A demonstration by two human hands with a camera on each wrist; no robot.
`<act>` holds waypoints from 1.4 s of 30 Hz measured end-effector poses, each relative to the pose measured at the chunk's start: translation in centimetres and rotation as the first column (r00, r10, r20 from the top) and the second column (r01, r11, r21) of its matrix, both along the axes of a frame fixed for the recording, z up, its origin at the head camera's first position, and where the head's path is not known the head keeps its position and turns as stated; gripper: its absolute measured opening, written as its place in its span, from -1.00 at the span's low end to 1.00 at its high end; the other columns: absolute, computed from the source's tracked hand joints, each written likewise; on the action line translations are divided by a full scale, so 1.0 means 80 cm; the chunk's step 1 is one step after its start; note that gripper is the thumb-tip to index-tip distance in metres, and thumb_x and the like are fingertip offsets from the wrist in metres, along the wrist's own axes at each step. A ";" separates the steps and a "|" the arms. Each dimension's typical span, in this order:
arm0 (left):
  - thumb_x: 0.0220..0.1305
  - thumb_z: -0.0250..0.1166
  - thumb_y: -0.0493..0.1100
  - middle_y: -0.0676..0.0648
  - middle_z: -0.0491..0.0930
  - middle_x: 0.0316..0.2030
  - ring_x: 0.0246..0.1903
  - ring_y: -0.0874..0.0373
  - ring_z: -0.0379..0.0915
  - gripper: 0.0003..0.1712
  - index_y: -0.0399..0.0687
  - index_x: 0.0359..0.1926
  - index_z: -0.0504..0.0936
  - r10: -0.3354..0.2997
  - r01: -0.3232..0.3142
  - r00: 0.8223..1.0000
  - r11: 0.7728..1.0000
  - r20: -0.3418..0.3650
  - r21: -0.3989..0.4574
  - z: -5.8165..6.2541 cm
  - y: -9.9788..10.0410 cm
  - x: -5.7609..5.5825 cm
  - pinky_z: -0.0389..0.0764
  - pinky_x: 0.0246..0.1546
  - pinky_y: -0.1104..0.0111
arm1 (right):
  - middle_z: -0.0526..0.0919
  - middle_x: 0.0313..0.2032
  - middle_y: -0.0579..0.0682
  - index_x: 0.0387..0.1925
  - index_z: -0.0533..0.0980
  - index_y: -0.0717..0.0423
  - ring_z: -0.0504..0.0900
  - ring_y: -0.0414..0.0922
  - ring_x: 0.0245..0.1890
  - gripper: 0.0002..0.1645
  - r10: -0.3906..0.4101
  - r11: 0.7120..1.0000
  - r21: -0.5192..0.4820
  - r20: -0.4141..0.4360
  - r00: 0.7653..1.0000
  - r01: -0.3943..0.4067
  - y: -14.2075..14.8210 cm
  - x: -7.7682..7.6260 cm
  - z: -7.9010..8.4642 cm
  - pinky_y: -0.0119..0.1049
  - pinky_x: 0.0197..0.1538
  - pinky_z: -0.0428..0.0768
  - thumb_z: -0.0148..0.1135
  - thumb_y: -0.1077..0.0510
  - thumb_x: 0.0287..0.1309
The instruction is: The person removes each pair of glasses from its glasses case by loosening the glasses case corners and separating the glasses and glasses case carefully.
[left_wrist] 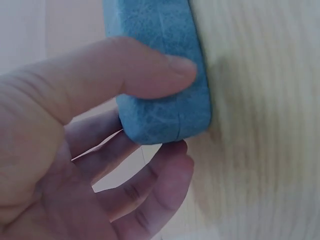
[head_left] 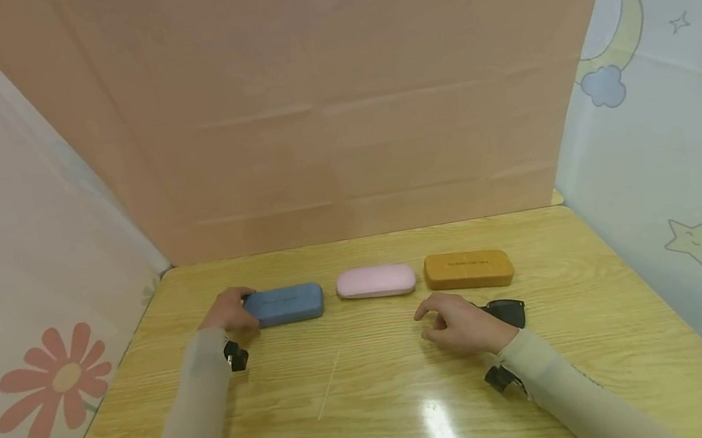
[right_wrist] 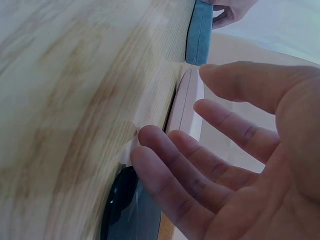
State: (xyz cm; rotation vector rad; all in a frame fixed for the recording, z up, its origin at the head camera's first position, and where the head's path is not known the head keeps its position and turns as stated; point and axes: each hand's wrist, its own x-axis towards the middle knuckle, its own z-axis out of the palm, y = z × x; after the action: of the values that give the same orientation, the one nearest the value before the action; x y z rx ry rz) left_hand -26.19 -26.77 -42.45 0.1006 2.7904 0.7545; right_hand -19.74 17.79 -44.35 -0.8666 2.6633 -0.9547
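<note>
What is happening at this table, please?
A person's left hand grips the left end of a blue case. The right hand holds nothing; what look like dark sunglasses lie near it, partly hidden by it. A pink case and an orange case lie on the table, to the right of the blue one.

forward-down head view, close wrist views, all sharing blue case [head_left: 286, 306]

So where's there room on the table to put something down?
There's bare table between the left hand and right hand, in front of the pink case, and more to the right of the orange case and dark glasses. It's crowded where only slim gaps separate the blue case, pink case and orange case.
</note>
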 end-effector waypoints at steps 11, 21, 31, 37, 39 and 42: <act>-0.03 0.48 -0.38 -0.51 0.25 0.35 0.30 -0.41 0.23 -0.07 -0.45 0.39 0.29 0.033 -0.032 0.998 0.999 0.058 -0.029 0.008 -0.003 -0.020 0.43 0.20 -0.13 | 0.57 -0.27 0.07 0.04 0.58 0.25 0.44 -0.27 -0.51 -0.62 -0.011 1.000 0.011 -0.001 1.000 0.011 -0.006 -0.002 0.001 -0.35 -0.36 0.48 0.38 0.26 0.18; 0.01 0.47 -0.37 -0.50 0.19 0.39 0.34 -0.42 0.18 -0.03 -0.42 0.43 0.23 0.030 -0.029 0.996 0.999 0.081 -0.019 0.009 -0.008 -0.024 0.44 0.18 -0.12 | 0.60 -0.14 0.08 0.02 0.59 0.26 0.43 -0.27 -0.52 -0.63 -0.018 1.000 0.017 -0.042 0.999 0.019 -0.015 -0.007 0.004 -0.36 -0.36 0.48 0.37 0.27 0.17; 0.11 0.49 -0.27 -0.54 0.20 0.36 0.30 -0.44 0.21 0.03 -0.47 0.47 0.10 -0.024 0.025 0.999 0.998 -0.021 0.053 -0.013 -0.026 -0.015 0.37 0.22 -0.16 | 0.62 0.08 0.12 0.08 0.58 0.21 0.61 -0.03 -0.24 -0.54 -0.116 0.990 0.064 -0.116 0.987 0.124 -0.030 -0.021 0.006 -0.09 -0.05 0.58 0.40 0.25 0.11; 0.14 0.49 -0.17 -0.59 0.17 0.34 0.25 -0.46 0.24 0.10 -0.46 0.50 0.00 0.003 0.005 0.997 0.995 -0.076 0.102 -0.025 -0.038 -0.002 0.36 0.20 -0.20 | 0.60 0.05 0.15 0.08 0.58 0.21 0.60 0.11 0.03 -0.54 -0.187 0.979 0.053 -0.172 0.967 0.199 -0.043 -0.040 0.007 0.01 0.10 0.56 0.42 0.25 0.10; 0.12 0.49 -0.16 -0.60 0.14 0.34 0.26 -0.50 0.18 0.09 -0.42 0.49 0.05 0.008 0.003 0.992 0.997 -0.129 0.082 -0.028 -0.035 0.004 0.35 0.18 -0.25 | 0.59 0.05 0.18 0.07 0.58 0.20 0.60 0.12 0.03 -0.53 -0.215 0.972 0.051 -0.192 0.958 0.228 -0.047 -0.046 0.009 0.03 0.08 0.57 0.43 0.25 0.09; 0.14 0.47 -0.16 -0.60 0.11 0.33 0.27 -0.55 0.04 -0.01 -0.38 0.46 0.15 0.018 -0.006 0.976 0.999 -0.219 0.054 -0.027 -0.023 0.016 0.31 0.14 -0.32 | 0.57 0.10 0.22 0.09 0.58 0.20 0.59 0.16 0.07 -0.50 -0.236 0.967 0.044 -0.213 0.948 0.251 -0.053 -0.056 0.011 0.06 0.11 0.55 0.45 0.25 0.07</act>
State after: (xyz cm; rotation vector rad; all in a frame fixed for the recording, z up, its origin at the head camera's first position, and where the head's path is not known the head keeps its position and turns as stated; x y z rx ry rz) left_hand -24.89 -28.58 -44.63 0.1878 2.9809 0.8697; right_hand -24.19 13.53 -43.49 -0.6644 3.0175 -0.8542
